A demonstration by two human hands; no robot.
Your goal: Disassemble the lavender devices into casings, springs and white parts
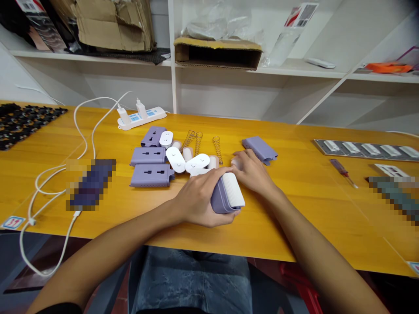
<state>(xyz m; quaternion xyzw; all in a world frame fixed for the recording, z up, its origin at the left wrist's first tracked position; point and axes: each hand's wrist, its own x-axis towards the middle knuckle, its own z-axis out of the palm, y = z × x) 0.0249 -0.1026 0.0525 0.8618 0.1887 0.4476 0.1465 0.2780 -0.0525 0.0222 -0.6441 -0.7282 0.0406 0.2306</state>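
Lilac housing [220,199] apparently in left hand [196,203]

Small assembly workshop: a long yellow wood-grain workbench [288,222] bears lilac plastic socket housings [152,155], metal coil springs [198,144] and a red-handled screwdriver [343,172], below white shelving [98,59].

The left hand [196,203] curves over, fingers wrapped forward, with the left forearm [101,266] running back behind the wrist. The right hand [252,172] lies half-cupped just beside those fingertips, its fingers pointing left, the right forearm [327,257] trailing behind them.
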